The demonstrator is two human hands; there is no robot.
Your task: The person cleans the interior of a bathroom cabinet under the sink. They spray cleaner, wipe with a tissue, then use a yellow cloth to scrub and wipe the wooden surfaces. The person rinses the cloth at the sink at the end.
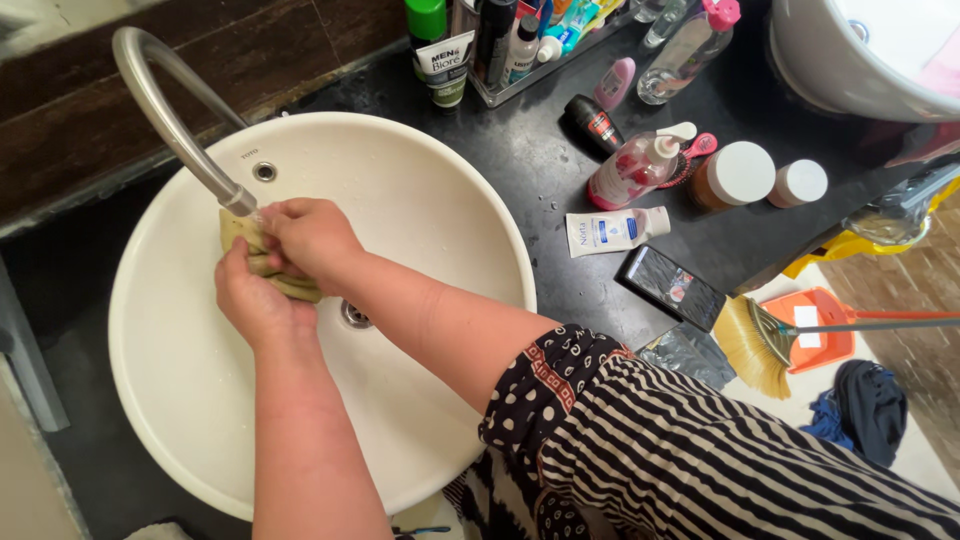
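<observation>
A yellowish-green cloth (290,286) is bunched up between both hands, just under the spout of a curved metal tap (170,110). My left hand (250,300) grips the cloth from below and the left. My right hand (310,238) closes over its top. Both are held over a round white basin (450,230), a little left of its metal drain (355,314). Most of the cloth is hidden inside the two fists.
On the black counter to the right stand several toiletry bottles, a pink pump bottle (632,168), a white tube (612,230), two white-lidded jars (735,175) and a dark flat packet (670,288). A broom (760,345) and orange dustpan (815,330) lie on the floor.
</observation>
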